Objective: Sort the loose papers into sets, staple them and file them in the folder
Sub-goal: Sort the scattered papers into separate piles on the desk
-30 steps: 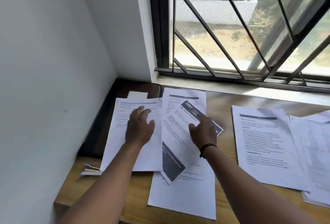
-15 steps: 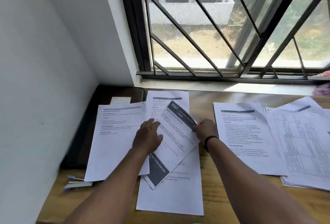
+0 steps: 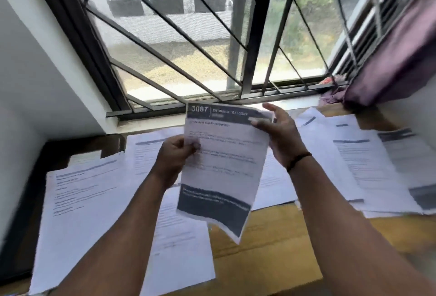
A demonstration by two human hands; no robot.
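One sheet (image 3: pixel 224 165), held upright over the desk (image 3: pixel 271 236), in front of the window (image 3: pixel 188 47). Left hand (image 3: pixel 173 156) was clamped on its left edge, thumb over the print. Right hand (image 3: pixel 280 130) pinched the top right corner between thumb and forefinger, the other fingers spread apart. Bottom right corner of the sheet hung loose and curled.

Writing: dark header band with "3087" in large white figures; beside it a heading that seemed to read "ENTRANCE / BALCONY", blurred. Body text and the dark footer band were unreadable.

Other papers: several loose sheets flat on the desk. Left sheets (image 3: pixel 77 196) overlapped each other and partly covered a dark folder (image 3: pixel 77 149) at the wall. Right sheets (image 3: pixel 368 165) lay fanned near a purple curtain (image 3: pixel 389 64). Their headings were too blurred to read.

Step, as judged: identifying the sheet for sorting. To do it well, the header would be matched against the headers on the desk, and the sheet laid squarely on its own set, edges aligned for stapling. The loose corner called for support, lest it fold. No stapler was seen.
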